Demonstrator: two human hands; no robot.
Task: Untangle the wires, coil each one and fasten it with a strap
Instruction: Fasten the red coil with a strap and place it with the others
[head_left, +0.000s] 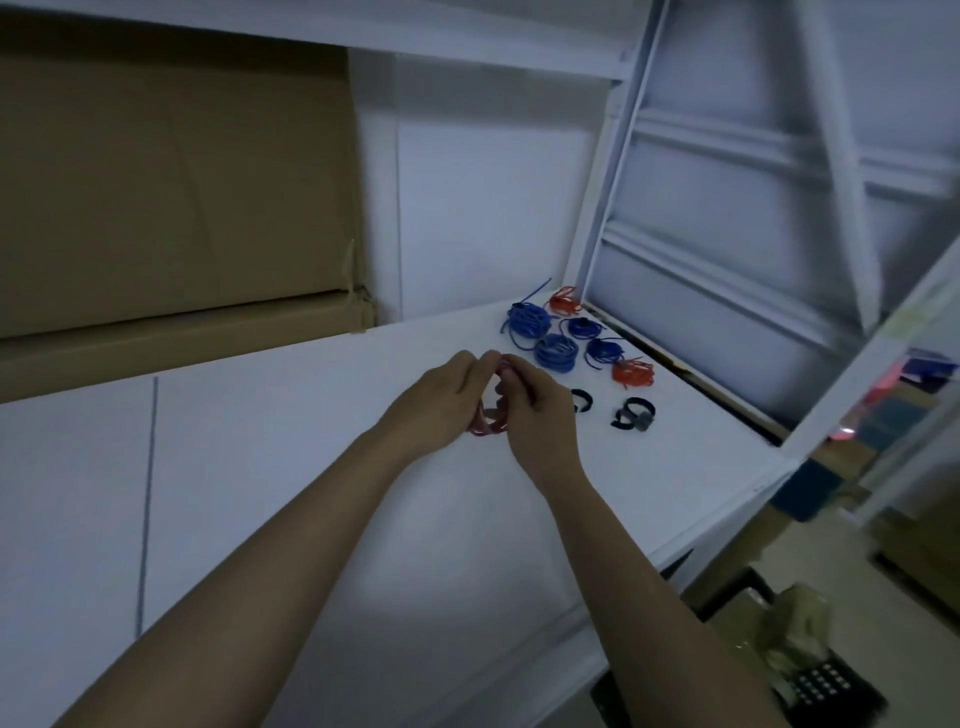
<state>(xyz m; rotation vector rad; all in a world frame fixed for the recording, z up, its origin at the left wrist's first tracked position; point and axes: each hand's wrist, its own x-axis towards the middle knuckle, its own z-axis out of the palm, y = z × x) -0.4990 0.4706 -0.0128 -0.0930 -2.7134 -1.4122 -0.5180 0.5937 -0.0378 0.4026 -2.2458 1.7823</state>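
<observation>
Both of my hands were up over the white tabletop (311, 493), working one red wire coil (488, 421) between them. My left hand (441, 400) had its fingers curled round the coil's left side, and my right hand (540, 415) pinched the loops from the right, near the top, so the coil hung between my palms just above the surface.

Beyond my fingers, toward the far right corner of the table, lay the coils already bundled. A large blue coil (527, 319) sat farthest back with a loose end sticking up, and a small red coil (565, 302) lay just beside it at the corner. Nearer me came another blue coil (557, 353), then two darker blue coils (586, 328) (605, 351) close to the table's right edge, and a second red coil (632, 373) in front of those.

Two black straps lay apart from the coils, one strap (582, 401) just beside my right hand and the other strap (634, 413) further right.

Large cardboard boxes (171, 208) stood against the wall at the table's back left.
</observation>
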